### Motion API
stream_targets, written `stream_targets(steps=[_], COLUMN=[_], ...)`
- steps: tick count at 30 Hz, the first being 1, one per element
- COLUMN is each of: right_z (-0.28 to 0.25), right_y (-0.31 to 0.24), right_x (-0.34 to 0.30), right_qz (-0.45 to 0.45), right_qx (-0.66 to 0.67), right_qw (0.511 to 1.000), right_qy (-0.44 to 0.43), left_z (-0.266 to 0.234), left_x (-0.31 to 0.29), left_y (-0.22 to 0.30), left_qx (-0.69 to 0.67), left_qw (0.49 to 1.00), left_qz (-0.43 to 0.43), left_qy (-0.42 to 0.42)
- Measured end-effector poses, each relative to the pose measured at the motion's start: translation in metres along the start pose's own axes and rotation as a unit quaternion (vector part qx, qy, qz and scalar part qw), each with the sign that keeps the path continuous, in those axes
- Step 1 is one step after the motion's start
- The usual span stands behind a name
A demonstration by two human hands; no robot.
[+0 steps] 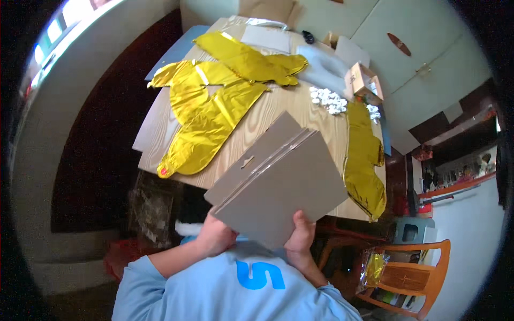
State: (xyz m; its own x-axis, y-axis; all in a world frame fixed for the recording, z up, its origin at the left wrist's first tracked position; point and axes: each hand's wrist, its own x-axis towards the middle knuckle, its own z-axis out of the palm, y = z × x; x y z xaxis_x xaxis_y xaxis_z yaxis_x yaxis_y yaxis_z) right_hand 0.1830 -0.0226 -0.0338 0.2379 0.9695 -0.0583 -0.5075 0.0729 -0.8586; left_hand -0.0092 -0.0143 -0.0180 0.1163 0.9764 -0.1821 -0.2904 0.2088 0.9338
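Between both hands I hold a folded piece of grey-brown cardboard (pixel 284 182), tilted up in front of my chest over the near table edge. Two panels show, with a shiny strip along the seam between them and a small slot in the farther one. My left hand (pixel 217 235) is closed at its lower left corner, fingers partly hidden. My right hand (pixel 301 235) grips the lower right edge, thumb on the front face and fingers behind. Past the cardboard, flat gold foil balloons (pixel 206 115) lie on the left of the wooden table (pixel 278 101).
Another gold foil balloon (pixel 364 160) lies along the table's right edge. Beside it are a cluster of small white pieces (pixel 327 100) and a small open box (pixel 367 83). Clear plastic (pixel 324 67) lies farther back. A wooden chair (pixel 407 273) stands at lower right.
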Motion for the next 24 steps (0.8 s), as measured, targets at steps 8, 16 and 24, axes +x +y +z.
stream_targets(steps=[8,16,24], right_z=[-0.005,-0.036,-0.044], right_y=[-0.018,-0.073,-0.090], right_x=[0.034,0.092,0.130], right_qz=[0.042,-0.043,0.011], right_qx=[0.005,0.027,-0.043], right_qw=[0.993,0.997,0.979], right_qy=[0.114,0.062,0.200], left_z=[0.010,-0.080,-0.066], left_x=[0.064,0.344,0.610], left_y=[0.068,0.199,0.205], left_qx=[0.024,0.139,0.183], left_qw=[0.990,0.969,0.972], left_qz=[0.124,0.170,0.045], left_qy=[-0.068,-0.110,-0.137])
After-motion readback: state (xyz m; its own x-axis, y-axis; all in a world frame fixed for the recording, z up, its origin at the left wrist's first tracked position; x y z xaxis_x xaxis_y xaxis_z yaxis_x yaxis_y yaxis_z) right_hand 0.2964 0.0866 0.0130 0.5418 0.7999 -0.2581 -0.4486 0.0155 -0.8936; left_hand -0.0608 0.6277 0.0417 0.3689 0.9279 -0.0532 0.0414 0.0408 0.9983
